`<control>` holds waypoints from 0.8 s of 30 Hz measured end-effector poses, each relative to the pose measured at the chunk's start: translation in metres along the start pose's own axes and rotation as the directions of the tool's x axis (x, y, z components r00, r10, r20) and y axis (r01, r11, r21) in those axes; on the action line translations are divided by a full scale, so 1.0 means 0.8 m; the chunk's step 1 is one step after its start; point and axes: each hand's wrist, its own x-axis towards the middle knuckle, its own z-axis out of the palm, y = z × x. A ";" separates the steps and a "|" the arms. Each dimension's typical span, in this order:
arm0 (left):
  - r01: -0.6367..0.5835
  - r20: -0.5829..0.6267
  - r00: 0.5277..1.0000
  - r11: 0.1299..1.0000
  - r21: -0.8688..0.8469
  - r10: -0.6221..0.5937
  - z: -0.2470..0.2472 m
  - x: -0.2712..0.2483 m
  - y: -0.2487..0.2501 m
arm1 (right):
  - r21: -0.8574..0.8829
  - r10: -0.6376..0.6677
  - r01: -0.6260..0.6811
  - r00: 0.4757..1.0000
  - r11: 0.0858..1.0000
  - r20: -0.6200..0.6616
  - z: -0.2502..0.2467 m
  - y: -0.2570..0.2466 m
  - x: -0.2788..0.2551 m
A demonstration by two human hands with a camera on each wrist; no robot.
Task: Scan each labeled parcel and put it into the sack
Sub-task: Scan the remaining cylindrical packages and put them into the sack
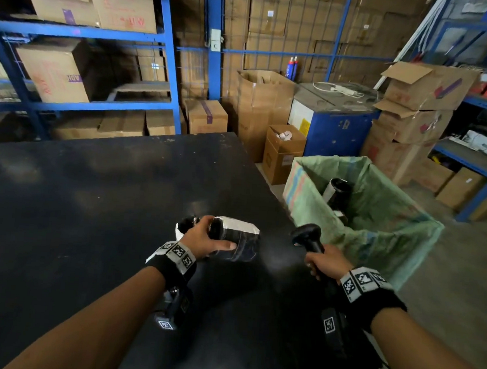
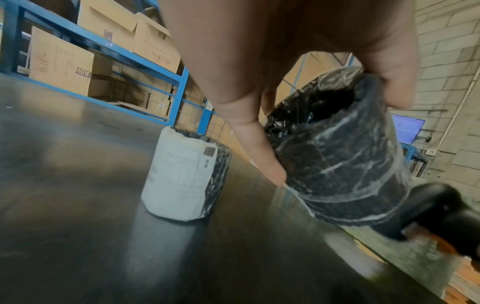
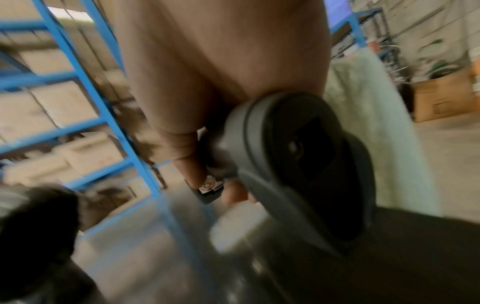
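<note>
Head view shows the left hand [image 1: 203,236] gripping a black wrapped parcel [image 1: 238,240] and the right hand [image 1: 325,260] clasping the scanner [image 1: 308,237]; turning the white label squarely toward the scanner should help.

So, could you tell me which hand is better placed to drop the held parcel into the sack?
Left. The left hand already holds the parcel above the table's right edge, close to the sack. The right hand is occupied holding the scanner.
</note>
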 end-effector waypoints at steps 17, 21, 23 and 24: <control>0.148 0.232 0.962 0.989 -0.004 -0.143 0.020 -0.008 -0.005 | -0.248 0.114 -0.089 0.990 0.965 0.085 0.031 0.088 0.007; 0.183 0.297 0.949 0.951 -0.248 -0.105 0.041 0.002 0.041 | 0.023 -0.098 0.098 0.995 0.995 0.014 -0.006 0.037 -0.006; 0.190 0.324 0.944 0.910 -0.370 -0.065 0.059 0.011 0.068 | 0.262 -0.154 0.135 0.986 0.956 0.056 -0.025 0.013 -0.007; 0.199 0.351 0.935 0.885 -0.421 -0.043 0.070 0.016 0.084 | 0.345 -0.177 0.139 0.981 0.928 0.082 -0.034 0.004 -0.004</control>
